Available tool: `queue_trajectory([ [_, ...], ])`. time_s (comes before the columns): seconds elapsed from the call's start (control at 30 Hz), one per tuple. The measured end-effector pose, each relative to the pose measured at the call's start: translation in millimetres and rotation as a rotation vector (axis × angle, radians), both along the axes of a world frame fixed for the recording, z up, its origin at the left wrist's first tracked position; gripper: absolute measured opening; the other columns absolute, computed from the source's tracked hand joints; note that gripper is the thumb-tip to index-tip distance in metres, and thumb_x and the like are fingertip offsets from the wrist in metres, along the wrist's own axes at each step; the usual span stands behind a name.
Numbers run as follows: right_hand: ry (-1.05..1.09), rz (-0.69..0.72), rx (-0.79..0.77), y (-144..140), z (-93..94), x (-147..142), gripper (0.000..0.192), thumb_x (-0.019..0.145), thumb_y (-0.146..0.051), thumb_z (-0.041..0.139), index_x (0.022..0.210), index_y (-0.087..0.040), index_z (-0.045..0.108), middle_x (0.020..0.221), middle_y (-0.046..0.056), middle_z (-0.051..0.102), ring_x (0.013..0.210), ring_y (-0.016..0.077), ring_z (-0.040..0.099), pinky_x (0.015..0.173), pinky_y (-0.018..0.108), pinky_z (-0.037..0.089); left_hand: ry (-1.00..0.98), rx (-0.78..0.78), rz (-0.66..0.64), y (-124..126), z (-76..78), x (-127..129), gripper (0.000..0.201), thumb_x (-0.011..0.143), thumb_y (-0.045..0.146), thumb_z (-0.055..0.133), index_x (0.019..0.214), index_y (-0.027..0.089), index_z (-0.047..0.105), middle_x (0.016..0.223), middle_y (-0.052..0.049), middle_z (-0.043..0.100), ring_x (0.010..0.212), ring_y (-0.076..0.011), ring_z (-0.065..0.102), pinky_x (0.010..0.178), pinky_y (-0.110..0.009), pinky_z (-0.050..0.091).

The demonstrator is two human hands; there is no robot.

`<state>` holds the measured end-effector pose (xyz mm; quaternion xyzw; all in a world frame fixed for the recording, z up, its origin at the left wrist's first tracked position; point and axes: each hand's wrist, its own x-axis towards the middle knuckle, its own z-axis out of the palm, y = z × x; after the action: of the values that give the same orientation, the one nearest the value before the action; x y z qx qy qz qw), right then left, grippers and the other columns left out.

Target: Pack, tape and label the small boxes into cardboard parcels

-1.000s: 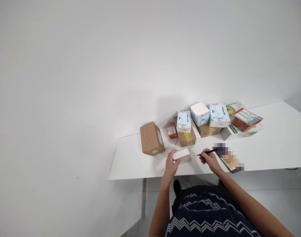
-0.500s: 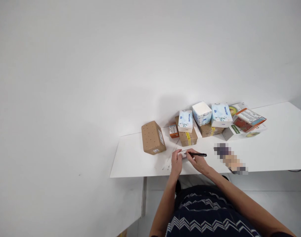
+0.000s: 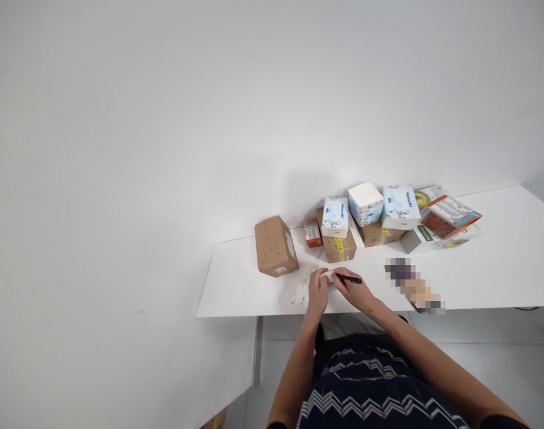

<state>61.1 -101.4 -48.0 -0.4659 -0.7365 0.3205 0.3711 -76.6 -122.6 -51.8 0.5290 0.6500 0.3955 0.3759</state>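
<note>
My right hand (image 3: 356, 292) is closed around a black pen (image 3: 354, 279), whose tip points left at a small white pad or box (image 3: 329, 273). That white thing lies on the white table (image 3: 240, 292), mostly covered by my fingers, so I cannot make out its exact kind. Along its left side rests my left hand (image 3: 317, 291), fingers bent and gripping its edge. Just beyond the hands stands a cardboard box with yellow tape (image 3: 341, 251), topped by a blue-and-white tissue pack (image 3: 335, 215).
A brown carton (image 3: 275, 247) stands to the left, a small orange box (image 3: 313, 235) beside it. More tissue packs (image 3: 399, 205) sit on a carton at the back. An orange-edged box (image 3: 450, 215) lies on white avocado-printed boxes (image 3: 454, 243). A blurred-out object (image 3: 415, 286) lies right of my hands.
My right hand has shifted slightly left, and the pen's back end has swung left and now looks shorter. My left hand keeps its hold on the white thing.
</note>
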Motion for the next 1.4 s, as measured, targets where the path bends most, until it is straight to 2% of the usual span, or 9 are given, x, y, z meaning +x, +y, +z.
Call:
queue_trajectory([
  [0.17, 0.029, -0.002, 0.026, 1.2, 0.3, 0.4, 0.018, 0.089, -0.023, 0.041, 0.083, -0.02, 0.057, 0.076, 0.004, 0.061, 0.068, 0.0161, 0.057, 0.066, 0.028, 0.047, -0.022, 0.011, -0.001, 0.0, -3.3, -0.6, 0.028, 0.088, 0.025, 0.039, 0.107, 0.02, 0.058, 0.112, -0.007, 0.059, 0.109, -0.0185, 0.053, 0.098, -0.036, 0.039],
  [0.3, 0.143, -0.022, -0.091, 1.2, 7.4, 0.3, 0.017, 0.087, -0.029, 0.044, 0.082, -0.02, 0.057, 0.073, 0.003, 0.062, 0.065, 0.0163, 0.057, 0.064, 0.029, 0.047, -0.023, 0.03, 0.001, 0.2, -5.3, -1.3, 0.027, 0.088, 0.025, 0.04, 0.106, 0.021, 0.059, 0.111, -0.007, 0.06, 0.108, -0.0185, 0.053, 0.098, -0.035, 0.039],
  [0.43, 0.413, -0.235, -0.356, 0.6, 10.9, 9.3, 0.029, 0.088, -0.044, 0.043, 0.077, -0.019, 0.055, 0.059, 0.001, 0.059, 0.053, 0.0142, 0.054, 0.053, 0.026, 0.045, -0.002, 0.053, -0.002, -1.5, -4.5, -2.0, 0.026, 0.089, 0.026, 0.041, 0.106, 0.021, 0.06, 0.11, -0.007, 0.06, 0.109, -0.0188, 0.053, 0.099, -0.035, 0.037],
  [0.53, 0.487, -0.393, -0.429, 4.4, -1.8, 26.1, 0.038, 0.089, -0.05, 0.037, 0.077, -0.019, 0.054, 0.056, 0.0, 0.057, 0.05, 0.013, 0.053, 0.05, 0.024, 0.044, 0.014, 0.058, -0.007, -2.4, -5.4, -2.7, 0.027, 0.089, 0.028, 0.04, 0.107, 0.021, 0.059, 0.11, -0.007, 0.061, 0.107, -0.019, 0.053, 0.098, -0.035, 0.038],
  [0.7, -0.158, -0.273, -0.731, 13.1, -54.1, 58.3, 0.03, 0.088, -0.04, 0.043, 0.07, -0.017, 0.053, 0.051, 0.001, 0.059, 0.042, 0.0119, 0.054, 0.048, 0.023, 0.041, 0.012, 0.06, -0.005, 0.2, -7.7, -4.3, 0.026, 0.089, 0.03, 0.041, 0.106, 0.02, 0.059, 0.111, -0.007, 0.06, 0.108, -0.0199, 0.053, 0.097, -0.036, 0.038],
  [0.9, -0.397, -0.311, -0.787, 9.7, -104.3, 76.2, 0.02, 0.08, -0.032, 0.057, 0.074, -0.012, 0.06, 0.055, 0.007, 0.062, 0.053, 0.0199, 0.061, 0.056, 0.029, 0.042, 0.015, 0.049, -0.009, 0.9, -8.1, -5.3, 0.026, 0.089, 0.03, 0.041, 0.105, 0.02, 0.059, 0.111, -0.008, 0.06, 0.108, -0.0198, 0.053, 0.098, -0.037, 0.038],
  [1.03, -0.472, -0.353, -0.755, 8.6, -106.2, 84.4, 0.033, 0.085, -0.038, 0.05, 0.097, -0.009, 0.06, 0.08, 0.015, 0.067, 0.078, 0.0256, 0.064, 0.069, 0.032, 0.044, 0.014, 0.051, -0.009, -0.9, -9.1, -5.3, 0.027, 0.089, 0.032, 0.042, 0.106, 0.02, 0.06, 0.111, -0.008, 0.061, 0.108, -0.0202, 0.054, 0.098, -0.037, 0.038],
  [1.23, -0.87, -0.639, -0.417, -6.5, -103.9, 123.3, 0.05, 0.084, -0.045, 0.05, 0.125, -0.018, 0.049, 0.126, 0.021, 0.048, 0.114, 0.0374, 0.046, 0.086, 0.05, 0.036, 0.024, 0.059, -0.014, -1.6, -11.8, -5.4, 0.028, 0.089, 0.033, 0.041, 0.107, 0.02, 0.059, 0.112, -0.008, 0.06, 0.108, -0.0204, 0.053, 0.098, -0.037, 0.038],
  [1.4, -0.84, -0.604, -0.503, -19.0, -108.6, 154.6, 0.056, 0.086, -0.049, 0.04, 0.134, -0.022, 0.043, 0.136, 0.015, 0.043, 0.117, 0.0369, 0.041, 0.087, 0.05, 0.038, 0.015, 0.074, -0.008, -1.6, -11.5, -4.8, 0.027, 0.09, 0.032, 0.042, 0.107, 0.021, 0.059, 0.112, -0.008, 0.06, 0.11, -0.0199, 0.053, 0.099, -0.037, 0.038],
])
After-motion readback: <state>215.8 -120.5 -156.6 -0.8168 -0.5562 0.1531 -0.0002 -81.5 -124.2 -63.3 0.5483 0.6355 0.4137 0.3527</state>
